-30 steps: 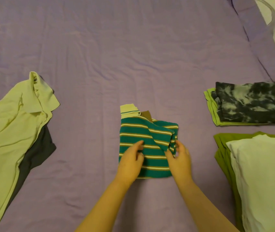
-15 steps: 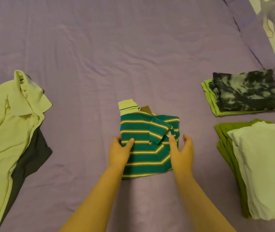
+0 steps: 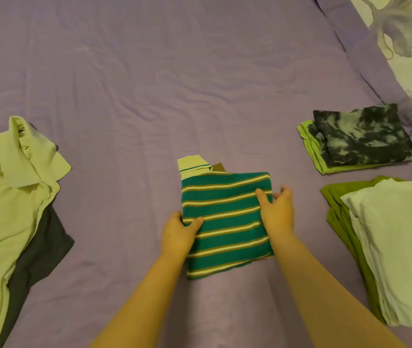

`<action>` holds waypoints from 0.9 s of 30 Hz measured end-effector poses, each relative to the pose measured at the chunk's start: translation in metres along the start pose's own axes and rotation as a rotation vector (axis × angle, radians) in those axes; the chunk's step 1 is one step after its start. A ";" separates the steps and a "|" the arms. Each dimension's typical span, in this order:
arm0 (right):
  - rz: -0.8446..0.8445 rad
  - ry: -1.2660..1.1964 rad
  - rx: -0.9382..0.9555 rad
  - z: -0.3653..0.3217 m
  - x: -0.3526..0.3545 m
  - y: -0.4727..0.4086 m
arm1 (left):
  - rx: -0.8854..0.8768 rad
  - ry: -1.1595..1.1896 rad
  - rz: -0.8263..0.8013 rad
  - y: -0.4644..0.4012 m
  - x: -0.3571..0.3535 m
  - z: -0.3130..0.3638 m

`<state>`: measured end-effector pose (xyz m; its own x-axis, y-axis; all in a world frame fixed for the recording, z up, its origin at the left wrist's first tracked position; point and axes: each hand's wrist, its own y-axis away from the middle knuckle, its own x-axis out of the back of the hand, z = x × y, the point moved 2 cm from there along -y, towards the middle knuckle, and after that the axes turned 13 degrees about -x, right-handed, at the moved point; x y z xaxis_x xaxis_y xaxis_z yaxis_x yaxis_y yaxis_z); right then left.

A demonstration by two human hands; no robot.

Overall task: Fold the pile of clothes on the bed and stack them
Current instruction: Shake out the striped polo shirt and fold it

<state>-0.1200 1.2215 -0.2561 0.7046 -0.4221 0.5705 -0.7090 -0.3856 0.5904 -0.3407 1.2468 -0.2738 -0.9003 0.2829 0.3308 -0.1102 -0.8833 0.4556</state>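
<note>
Head view, sole cam: the striped polo [image 3: 226, 222], green w/ pale and tan bands, lies folded to a compact rectangle near centre of the bed [image 3: 149, 84], collar end away from the person. Left hand [image 3: 178, 233] pinches the shirt's left edge, thumb on top, fingers apparently under. Right hand [image 3: 276, 209] grips the right edge, thumb on the cloth, fingers curled round the side. Both hands closed on the garment; whether it is lifted off the sheet cannot be told. Done so far, per layout: two stacks at the person's right. Far stack: tie-dye top [image 3: 361, 135] on a lime item [image 3: 311, 149]. Near stack: white garments [image 3: 398, 249] over an olive piece [image 3: 338, 217]. All appear folded. Outstanding: at the left, a pale yellow shirt [image 3: 6, 197] lies spread and unfolded over a dark grey garment [image 3: 39, 247], also unfolded. Assessment: polo fold looks complete; it awaits transfer to a stack, approx. to the right. At least two items remain to fold and stack. Task judged well past halfway, not finished.
</note>
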 end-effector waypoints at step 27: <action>-0.182 0.049 0.204 0.028 0.241 0.002 | 0.072 0.716 -0.385 0.119 -0.136 0.145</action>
<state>0.0475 1.0960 -0.1337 0.8180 -0.2925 0.4952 -0.5583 -0.6110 0.5613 -0.1706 1.1571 -0.1449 -0.8586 0.2326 -0.4568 -0.4610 -0.7400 0.4897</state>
